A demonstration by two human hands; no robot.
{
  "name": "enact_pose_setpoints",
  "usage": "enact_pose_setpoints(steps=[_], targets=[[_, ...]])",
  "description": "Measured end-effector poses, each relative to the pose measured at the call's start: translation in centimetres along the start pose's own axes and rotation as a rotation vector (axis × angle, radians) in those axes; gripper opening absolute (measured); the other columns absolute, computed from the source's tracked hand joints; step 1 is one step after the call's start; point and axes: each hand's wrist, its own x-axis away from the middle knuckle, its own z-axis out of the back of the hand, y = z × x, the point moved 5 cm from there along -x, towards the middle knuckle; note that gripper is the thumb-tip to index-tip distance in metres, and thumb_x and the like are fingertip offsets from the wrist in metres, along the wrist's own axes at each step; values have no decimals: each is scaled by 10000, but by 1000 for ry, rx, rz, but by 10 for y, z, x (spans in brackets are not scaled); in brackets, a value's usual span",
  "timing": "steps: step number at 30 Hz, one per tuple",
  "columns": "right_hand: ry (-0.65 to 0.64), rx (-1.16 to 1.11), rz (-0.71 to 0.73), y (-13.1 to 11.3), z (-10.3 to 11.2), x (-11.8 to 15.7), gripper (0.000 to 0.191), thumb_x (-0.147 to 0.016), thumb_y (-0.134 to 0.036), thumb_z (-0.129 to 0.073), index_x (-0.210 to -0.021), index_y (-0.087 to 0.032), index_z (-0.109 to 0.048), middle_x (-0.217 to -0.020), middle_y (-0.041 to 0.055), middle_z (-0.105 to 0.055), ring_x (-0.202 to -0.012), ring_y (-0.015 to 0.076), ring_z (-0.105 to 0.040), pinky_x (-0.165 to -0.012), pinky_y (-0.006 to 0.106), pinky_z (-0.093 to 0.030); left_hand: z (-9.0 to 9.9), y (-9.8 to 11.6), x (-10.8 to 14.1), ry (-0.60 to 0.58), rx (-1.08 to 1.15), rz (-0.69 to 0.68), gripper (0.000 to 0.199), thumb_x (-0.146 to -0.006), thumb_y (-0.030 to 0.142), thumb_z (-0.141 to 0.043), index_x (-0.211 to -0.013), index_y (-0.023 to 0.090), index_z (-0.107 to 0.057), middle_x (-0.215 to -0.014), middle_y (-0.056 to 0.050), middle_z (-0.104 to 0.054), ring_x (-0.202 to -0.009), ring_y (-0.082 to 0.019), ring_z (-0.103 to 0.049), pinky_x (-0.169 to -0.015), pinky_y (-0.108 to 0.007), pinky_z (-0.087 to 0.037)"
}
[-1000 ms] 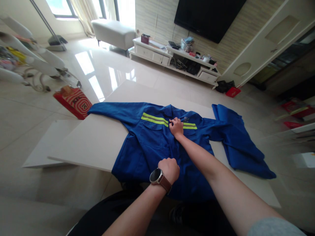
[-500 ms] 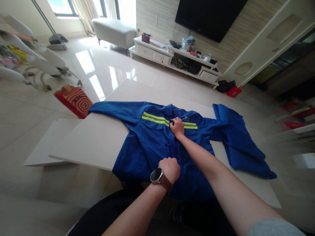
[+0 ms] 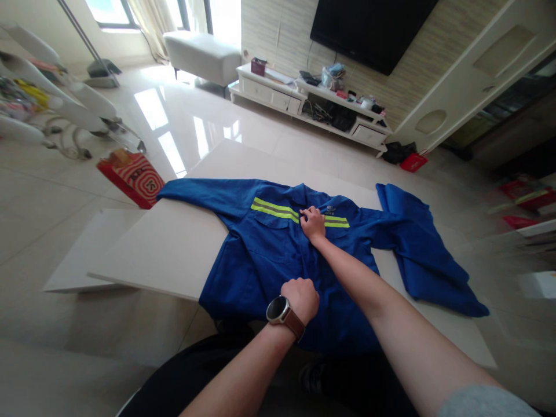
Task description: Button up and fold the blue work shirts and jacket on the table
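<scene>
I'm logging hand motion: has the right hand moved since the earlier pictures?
No; against the white table, the right hand shows no clear shift.

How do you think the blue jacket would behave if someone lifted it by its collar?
The blue jacket would probably hang floppy, since its cloth lies in soft creases. The outstretched sleeve would likely drag across the pale table before swinging down. Breakage seems unlikely, as it looks like woven fabric.

Blue jacket [image 3: 260,255] spread over pale worktop [image 3: 152,249]

The jacket lies front up, striped bands across its chest, one sleeve stretched to the worktop's left edge in view, its hem over the near edge; bunched blue cloth [image 3: 434,272] lies at the right, touching the other sleeve
</scene>
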Motion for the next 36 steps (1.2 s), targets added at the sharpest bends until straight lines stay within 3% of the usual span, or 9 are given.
enact_pose_setpoints(steps=[11, 21, 36], targets=[[-19, 2, 21, -2, 2, 1, 304, -991, -264, -456, -1057, -226, -750, -1103, 90, -622, -1056, 250, -494, -850, 361, -336, -3, -1, -1, 11, -3, -5, 351, -976, 321, -504, -1097, 122, -767, -1133, -181, -761, -1081, -324, -721, -886, -392, -576], [46, -33, -30, 2, -1, 1, 350, -1013, -327, -456, -968, -208, -782, -1032, 86, -632, -1014, 247, -515, -823, 370, -353, -2, 0, 0, -3, 2, -3, 361, -981, 320, -491, -1108, 121, -765, -1144, -183, -757, -1094, -330, -716, -890, -403, -578], [25, -33, -28, 5, -4, 0, 342, -990, -278, -434, -1039, -209, -766, -1089, 103, -631, -1049, 267, -511, -847, 381, -375, -3, -1, -1, 7, 8, 1, 355, -979, 325, -503, -1094, 128, -775, -1128, -182, -762, -1088, -310, -719, -901, -370, -570]])
